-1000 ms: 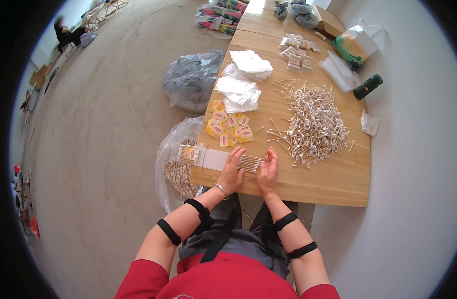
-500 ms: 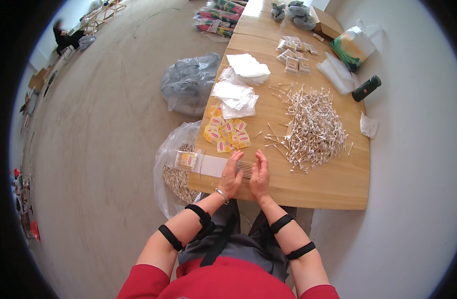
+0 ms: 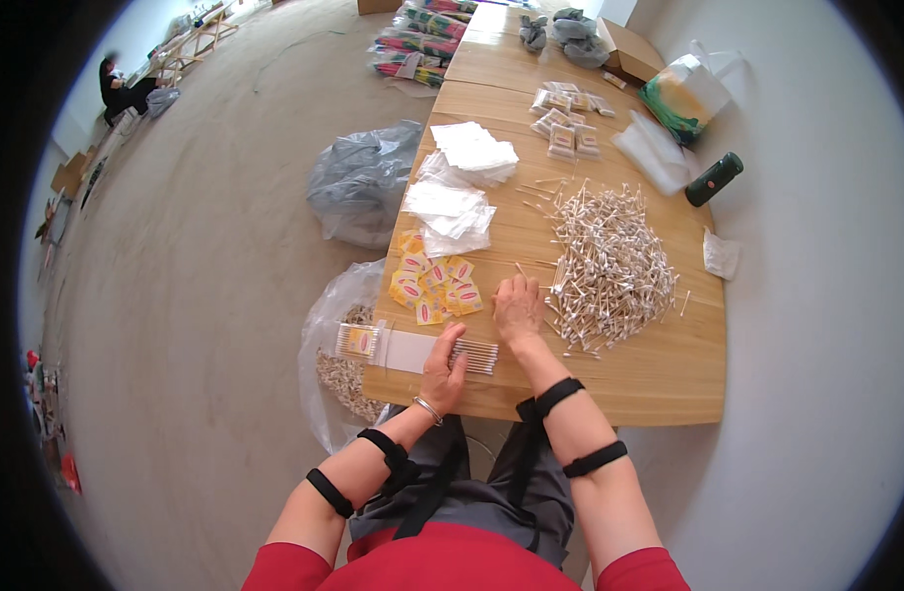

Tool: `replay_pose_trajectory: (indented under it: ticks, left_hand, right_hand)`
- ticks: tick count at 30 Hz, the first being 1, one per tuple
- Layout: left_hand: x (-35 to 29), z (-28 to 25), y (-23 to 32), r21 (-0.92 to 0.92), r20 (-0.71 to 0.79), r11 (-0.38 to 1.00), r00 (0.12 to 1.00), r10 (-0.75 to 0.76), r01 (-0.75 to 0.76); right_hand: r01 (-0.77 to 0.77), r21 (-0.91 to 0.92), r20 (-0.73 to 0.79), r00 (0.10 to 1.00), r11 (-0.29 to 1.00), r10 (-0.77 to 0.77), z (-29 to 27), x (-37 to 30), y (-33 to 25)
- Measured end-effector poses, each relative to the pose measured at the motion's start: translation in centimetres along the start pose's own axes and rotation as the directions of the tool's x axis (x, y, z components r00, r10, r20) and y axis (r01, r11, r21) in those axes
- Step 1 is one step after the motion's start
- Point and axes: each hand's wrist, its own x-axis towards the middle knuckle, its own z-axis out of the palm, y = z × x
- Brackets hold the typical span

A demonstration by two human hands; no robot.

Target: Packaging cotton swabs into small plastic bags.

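Drawn away from the left hand [image 3: 444,366], the right hand [image 3: 519,307] curls beside the swab pile [image 3: 614,266], grip unclear; the left, thumb spread, cups the swab row [image 3: 480,358], seemingly keeping it even.

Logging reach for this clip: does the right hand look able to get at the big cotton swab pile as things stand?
Probably yes: the right hand is just left of the cotton swab pile, with nothing bulky visible between them on the table.

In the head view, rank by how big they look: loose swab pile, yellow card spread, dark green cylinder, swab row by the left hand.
1. Loose swab pile
2. Yellow card spread
3. Dark green cylinder and swab row: too alike to rank
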Motion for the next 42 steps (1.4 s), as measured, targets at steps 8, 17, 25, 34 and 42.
replay_pose_trajectory:
  ticks: [8, 17, 25, 34, 42]
  left_hand:
    - [1.9, -0.5, 2.2, -0.371, -0.056, 0.898, 0.959, -0.276, 0.237]
    - [0.0, -9.2, 4.7, -0.349, -0.112, 0.856, 0.890, -0.442, 0.382]
    - [-7.0, -21.8, 0.5, -0.192, -0.397, 0.758, 0.657, -0.641, 0.624]
    - [-8.1, -21.7, -1.9, -0.270, -0.560, 0.775, 0.562, -0.609, 0.571]
    - [-3.4, -12.5, 1.9, -0.180, -0.325, 0.973, 0.925, -0.197, 0.144]
  right_hand:
    - [0.042, 0.643, -0.028, 0.999, 0.765, -0.031, -3.3, -6.2, -4.0]
    - [0.075, 0.291, -0.093, 0.994, 0.954, -0.050, -3.7, -3.5, 0.4]
    - [0.041, 0.096, 0.021, 0.999, 0.995, -0.043, -1.6, -2.1, 5.0]
    - [0.218, 0.070, -0.061, 0.975, 0.973, -0.214, -2.2, -1.9, 2.8]
    - [0.165, 0.305, 0.050, 0.981, 0.938, -0.189, -1.5, -4.3, -2.1]
